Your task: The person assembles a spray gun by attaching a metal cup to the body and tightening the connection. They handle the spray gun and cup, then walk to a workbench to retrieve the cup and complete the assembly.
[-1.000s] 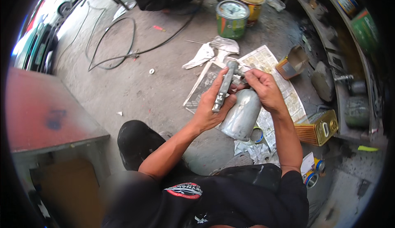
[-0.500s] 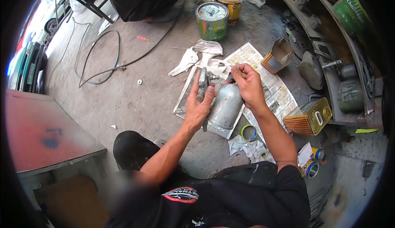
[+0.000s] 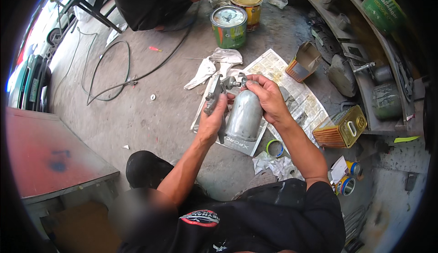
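Observation:
My left hand [image 3: 211, 121] is wrapped round the body of a grey metal spray gun [image 3: 215, 93], held over the newspaper [image 3: 296, 83]. A dull silver paint cup [image 3: 245, 118] hangs beside the gun, its rounded top toward the far side. The cup's neck meets the gun at a small metal fitting, which shows just past my left fingertips. My right hand [image 3: 270, 101] is closed, thumb and fingers pinching the fitting at the top of the cup. The fingertips partly hide what they press on.
Beyond lie white rags [image 3: 214, 65], a green paint can [image 3: 229, 29] and a yellow can [image 3: 248, 6]. A person [image 3: 153, 4] crouches near a hose [image 3: 121, 84]. On the right are a cut-open tin [image 3: 302, 63], a rectangular tin [image 3: 341, 126], a tape roll [image 3: 274, 148] and shelves [image 3: 365, 81].
The spray gun and cup have turned and shifted slightly left, so the fitting between them shows more clearly. Both hands keep their hold. The view has shifted a little.

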Motion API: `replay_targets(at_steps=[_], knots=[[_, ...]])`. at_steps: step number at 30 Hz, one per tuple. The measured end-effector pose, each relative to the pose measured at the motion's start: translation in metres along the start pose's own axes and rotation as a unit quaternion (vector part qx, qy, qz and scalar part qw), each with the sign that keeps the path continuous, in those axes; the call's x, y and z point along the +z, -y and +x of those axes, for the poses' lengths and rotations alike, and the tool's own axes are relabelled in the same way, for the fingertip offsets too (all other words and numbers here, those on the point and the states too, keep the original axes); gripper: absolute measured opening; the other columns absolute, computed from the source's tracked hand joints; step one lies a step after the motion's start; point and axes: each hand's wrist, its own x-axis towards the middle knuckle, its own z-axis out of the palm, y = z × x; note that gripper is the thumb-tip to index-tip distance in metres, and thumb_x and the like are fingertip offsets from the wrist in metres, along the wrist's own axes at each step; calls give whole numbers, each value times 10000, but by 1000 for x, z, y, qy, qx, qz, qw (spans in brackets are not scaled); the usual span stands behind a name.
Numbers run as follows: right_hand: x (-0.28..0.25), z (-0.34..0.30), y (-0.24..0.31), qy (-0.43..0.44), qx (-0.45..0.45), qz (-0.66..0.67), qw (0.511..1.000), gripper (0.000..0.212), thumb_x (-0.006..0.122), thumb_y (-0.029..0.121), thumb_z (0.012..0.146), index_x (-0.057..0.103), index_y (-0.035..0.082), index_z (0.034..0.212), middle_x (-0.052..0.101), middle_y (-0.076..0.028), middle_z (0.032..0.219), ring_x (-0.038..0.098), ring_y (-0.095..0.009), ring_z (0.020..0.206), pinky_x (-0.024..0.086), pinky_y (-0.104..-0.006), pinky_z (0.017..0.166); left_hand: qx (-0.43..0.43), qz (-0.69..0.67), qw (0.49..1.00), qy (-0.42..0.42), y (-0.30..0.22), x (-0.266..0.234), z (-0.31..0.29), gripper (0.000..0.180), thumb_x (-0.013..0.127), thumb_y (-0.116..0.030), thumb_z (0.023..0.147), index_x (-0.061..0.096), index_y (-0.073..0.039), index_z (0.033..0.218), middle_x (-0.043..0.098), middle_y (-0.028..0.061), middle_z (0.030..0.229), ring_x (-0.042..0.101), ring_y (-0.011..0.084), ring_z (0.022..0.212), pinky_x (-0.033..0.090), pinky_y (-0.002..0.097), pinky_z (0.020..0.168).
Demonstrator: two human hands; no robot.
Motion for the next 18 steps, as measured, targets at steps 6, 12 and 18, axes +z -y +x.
replay_targets(at_steps=[6,12,18], knots=[[9,-14,13,-39,-190,-349,917,232,688,135,973,682,23,1177,684,-10,990,594,-69,888,483,-245,815,76,-138,980,125,-17,4,-4,681,604,-363,972,317,-83,1522,593,113,1233,590,238,1100,462,376,966],[4,-12,10,-6,-168,-364,916,241,694,130,963,673,14,1173,678,-10,987,594,-82,885,483,-251,820,-34,-262,957,117,-8,-7,1,488,470,-485,1035,566,-47,1230,635,97,1027,598,238,1006,473,385,957],[14,-17,7,11,-204,-370,906,233,711,100,954,681,15,1168,695,-15,995,614,-81,915,498,-253,835,-38,-195,977,78,-22,-3,1,371,544,-396,1039,567,-86,1242,593,-7,915,563,89,786,489,242,697]])
